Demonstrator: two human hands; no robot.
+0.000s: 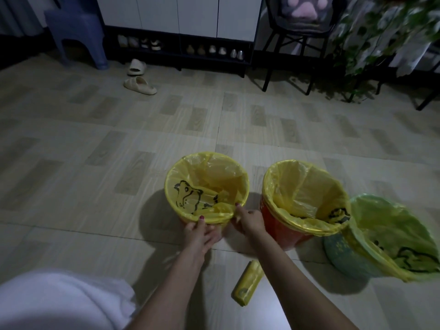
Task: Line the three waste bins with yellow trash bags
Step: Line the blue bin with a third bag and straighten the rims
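Note:
Three bins stand on the tiled floor, each with a yellow trash bag folded over its rim. The left bin point(181, 216) holds a bag printed with a black cartoon point(188, 194). My left hand point(201, 231) and my right hand point(248, 220) both pinch this bag's folded edge at the near rim. To the right stands an orange bin point(278, 228) with its bag point(304, 186). Furthest right, a green bin point(342, 256) leans outward with a loose bag point(390, 225). A yellow roll of bags point(247, 285) lies on the floor between my forearms.
A pair of beige slippers point(139, 78) lies near a shoe cabinet point(181, 48) at the back. A blue plastic stool point(76, 29) stands back left, a black chair point(297, 32) and a leafy plant point(371, 44) back right. My white-clad knee point(59, 298) fills the lower left.

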